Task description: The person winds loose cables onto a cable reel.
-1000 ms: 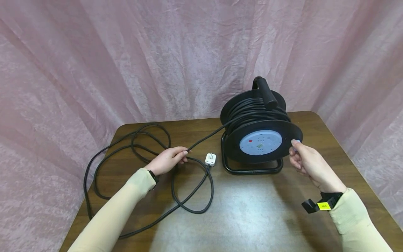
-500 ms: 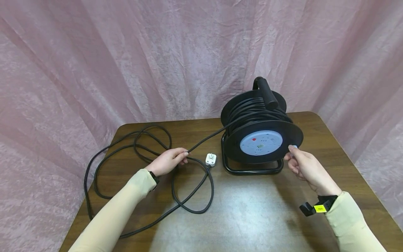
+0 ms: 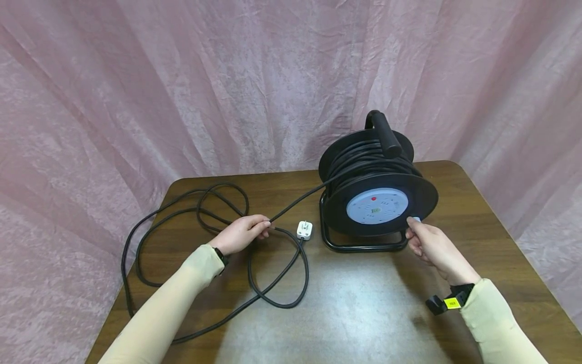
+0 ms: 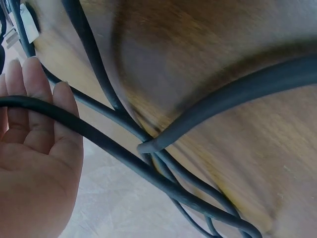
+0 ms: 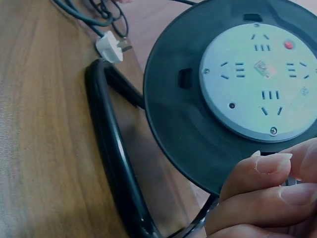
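Observation:
A black cable reel (image 3: 335, 215) stands on a tubular frame with a carrying handle on top, wound with several turns of black cable. Its face bears a pale blue socket panel (image 3: 377, 206) with a red button. My right hand (image 3: 437, 248) pinches the small pale crank knob (image 3: 416, 219) at the face's lower right; in the right wrist view the curled fingers (image 5: 262, 171) mostly hide it. Left of the reel, my left hand (image 3: 243, 233) holds the black cable (image 3: 300, 199) between thumb and fingers. In the left wrist view that cable lies across the fingers.
Loose loops of cable (image 3: 200, 335) spread over the left part of the wooden table (image 3: 364, 313). A white plug (image 3: 304, 230) lies between the left hand and the reel's frame (image 3: 364, 248). Behind the table hangs a pink curtain (image 3: 273, 91).
The reel's face has turned clockwise, its red button moving right along the top. My right hand has moved down and left with the knob. The left hand has barely moved.

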`<state>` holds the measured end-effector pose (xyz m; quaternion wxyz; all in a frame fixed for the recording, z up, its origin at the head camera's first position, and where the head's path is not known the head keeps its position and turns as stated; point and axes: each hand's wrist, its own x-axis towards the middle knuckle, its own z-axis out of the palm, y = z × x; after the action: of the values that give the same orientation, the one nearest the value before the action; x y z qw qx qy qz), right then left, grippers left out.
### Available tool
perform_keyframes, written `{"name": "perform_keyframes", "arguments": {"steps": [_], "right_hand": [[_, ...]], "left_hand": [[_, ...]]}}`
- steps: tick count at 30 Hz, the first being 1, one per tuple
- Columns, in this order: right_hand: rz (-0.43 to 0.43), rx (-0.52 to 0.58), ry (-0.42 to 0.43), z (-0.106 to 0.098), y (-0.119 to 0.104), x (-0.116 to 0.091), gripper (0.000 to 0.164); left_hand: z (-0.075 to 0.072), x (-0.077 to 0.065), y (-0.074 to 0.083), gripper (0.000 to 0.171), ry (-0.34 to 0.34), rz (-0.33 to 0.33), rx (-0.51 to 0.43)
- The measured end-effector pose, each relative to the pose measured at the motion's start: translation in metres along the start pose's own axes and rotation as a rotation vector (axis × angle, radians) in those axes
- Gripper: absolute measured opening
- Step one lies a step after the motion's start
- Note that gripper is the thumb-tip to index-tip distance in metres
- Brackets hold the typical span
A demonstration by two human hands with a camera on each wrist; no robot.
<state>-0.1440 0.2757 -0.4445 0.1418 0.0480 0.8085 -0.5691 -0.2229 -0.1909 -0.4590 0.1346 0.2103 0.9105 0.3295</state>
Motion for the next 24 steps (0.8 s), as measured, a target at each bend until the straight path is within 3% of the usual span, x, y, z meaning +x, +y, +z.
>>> {"name": "perform_keyframes", "arguments": {"steps": [9,24], "right_hand": [[-0.002,-0.028,-0.037,0.007,0.007,0.004,0.064],[0.066,-0.014,-0.088,0.024,0.015,0.011,0.065]], "left_hand": [[0.003,0.005,0.003,0.031,-0.018,-0.012,-0.029],[0.003,0.001,0.000,0.032,-0.038,-0.033,0.007]]}}
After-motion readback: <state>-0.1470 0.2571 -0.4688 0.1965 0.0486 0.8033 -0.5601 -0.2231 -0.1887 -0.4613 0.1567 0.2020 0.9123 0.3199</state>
